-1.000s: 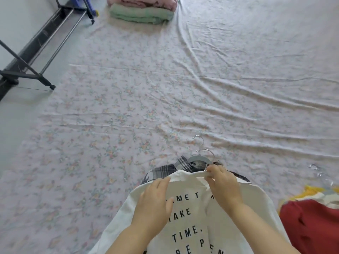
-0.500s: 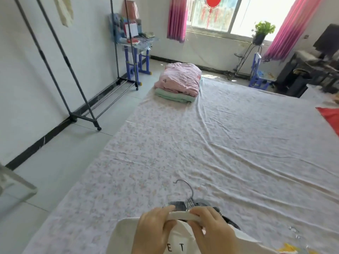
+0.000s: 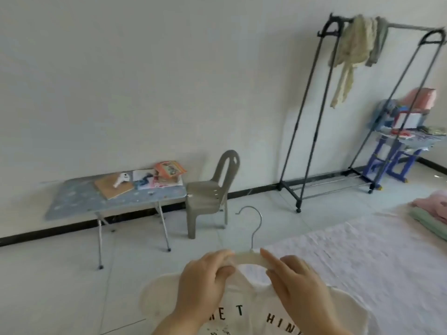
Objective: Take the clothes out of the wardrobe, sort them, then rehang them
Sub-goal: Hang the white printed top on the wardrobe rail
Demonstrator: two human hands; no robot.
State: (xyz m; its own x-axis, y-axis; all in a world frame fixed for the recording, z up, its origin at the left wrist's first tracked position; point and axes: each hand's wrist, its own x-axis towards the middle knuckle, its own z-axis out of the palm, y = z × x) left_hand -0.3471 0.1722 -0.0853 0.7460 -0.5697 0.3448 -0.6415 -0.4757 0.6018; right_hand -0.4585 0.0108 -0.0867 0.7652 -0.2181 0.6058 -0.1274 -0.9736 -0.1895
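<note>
white lettered shirt (image 3: 254,313) on a pale hanger (image 3: 249,257).

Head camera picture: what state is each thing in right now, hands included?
White T-shirt, hung on the hanger, held up.
Hanger, hook upright, gripped on both sides.
Left hand, pinching the hanger.
Right hand, pinching the hanger.
Clothes rack, standing by the wall.
Pale garment, draped over the rack's top rail.
Chair, upright, unoccupied.
Folding table, unfolded, cluttered.
Hair dryer, lying on the table.
Blankets, folded, stacked.
</note>
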